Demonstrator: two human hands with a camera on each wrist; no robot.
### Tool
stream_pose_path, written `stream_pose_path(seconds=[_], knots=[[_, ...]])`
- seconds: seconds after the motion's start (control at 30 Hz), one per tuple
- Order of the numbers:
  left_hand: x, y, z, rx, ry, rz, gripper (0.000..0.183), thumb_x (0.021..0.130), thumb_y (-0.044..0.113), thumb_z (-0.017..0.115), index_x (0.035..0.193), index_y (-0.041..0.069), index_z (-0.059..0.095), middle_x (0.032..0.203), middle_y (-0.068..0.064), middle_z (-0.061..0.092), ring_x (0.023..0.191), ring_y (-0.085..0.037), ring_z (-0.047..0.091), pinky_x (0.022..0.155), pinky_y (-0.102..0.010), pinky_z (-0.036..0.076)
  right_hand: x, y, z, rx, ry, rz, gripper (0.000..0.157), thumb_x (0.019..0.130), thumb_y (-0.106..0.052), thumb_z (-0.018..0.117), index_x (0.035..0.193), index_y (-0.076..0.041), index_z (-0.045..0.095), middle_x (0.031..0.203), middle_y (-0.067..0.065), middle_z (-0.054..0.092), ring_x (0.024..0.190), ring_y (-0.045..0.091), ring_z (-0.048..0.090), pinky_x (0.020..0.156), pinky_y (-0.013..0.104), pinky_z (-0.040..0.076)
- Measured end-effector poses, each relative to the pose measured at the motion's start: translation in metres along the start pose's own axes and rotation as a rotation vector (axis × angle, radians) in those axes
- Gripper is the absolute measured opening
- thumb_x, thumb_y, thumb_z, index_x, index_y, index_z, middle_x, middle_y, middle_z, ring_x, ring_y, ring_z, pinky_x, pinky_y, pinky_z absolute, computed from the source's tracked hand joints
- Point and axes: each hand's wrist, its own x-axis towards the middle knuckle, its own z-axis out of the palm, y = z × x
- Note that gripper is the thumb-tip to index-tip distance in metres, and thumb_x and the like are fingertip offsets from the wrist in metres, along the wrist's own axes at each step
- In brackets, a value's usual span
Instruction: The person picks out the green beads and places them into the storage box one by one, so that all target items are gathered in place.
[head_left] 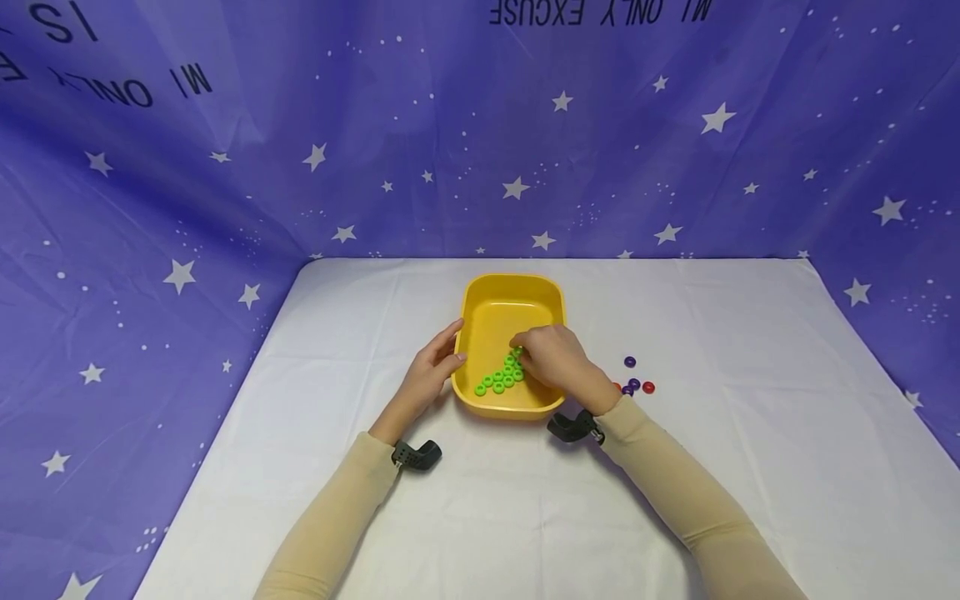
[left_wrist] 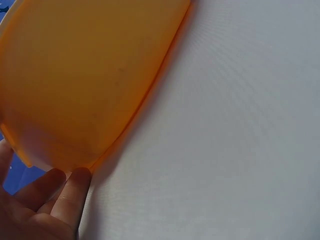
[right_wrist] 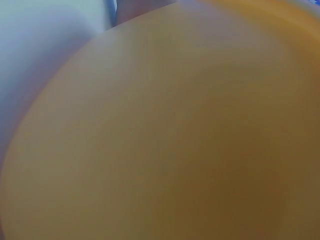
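A yellow plastic tray (head_left: 510,287) lies on the white cloth, with several small green ring beads (head_left: 498,377) in a slanting cluster on its floor. My left hand (head_left: 429,373) touches the tray's left side, fingers outside the wall and thumb at the rim. In the left wrist view its fingertips rest against the orange-looking tray wall (left_wrist: 95,75). My right hand (head_left: 553,357) reaches over the right rim, its fingers bent and pinching a green bead at the upper end of the cluster. The tray wall (right_wrist: 150,125) fills the right wrist view, hiding the right fingers.
On the cloth right of the tray lie purple ring beads (head_left: 630,362) and red ring beads (head_left: 648,387), partly hidden by the right wrist. Black wrist cameras (head_left: 418,456) sit on both wrists. A purple starred curtain (head_left: 450,125) hangs behind the white table (head_left: 480,517).
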Motion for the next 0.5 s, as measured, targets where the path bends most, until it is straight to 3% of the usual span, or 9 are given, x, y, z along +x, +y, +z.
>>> stream_pose_path(seconds=[0.3,0.5], knots=[[0.0024,0.0022,0.0006,-0.011,-0.016,-0.039,0.063,0.102,0.008,0.053,0.161,0.011,0.032,0.165,-0.019,0.033,0.149,-0.039,0.041,0.117,-0.052,0.043,0.0001,-0.0007,0.0004,-0.014,-0.013,0.019,0.025,0.090,-0.008,0.068,0.113,-0.009,0.079,0.100,0.007,0.080,0.075,0.019,0.069,0.072,0.035,0.060],[0.0022,-0.0003,0.0006,-0.008,-0.008,-0.028,0.061,0.102,0.010,0.054,0.160,0.016,0.035,0.165,-0.016,0.035,0.148,-0.037,0.042,0.117,-0.051,0.043,0.0001,-0.0001,0.0014,-0.014,-0.007,0.017,0.025,0.090,-0.008,0.067,0.112,-0.008,0.079,0.100,0.007,0.080,0.079,0.021,0.071,0.073,0.037,0.060]])
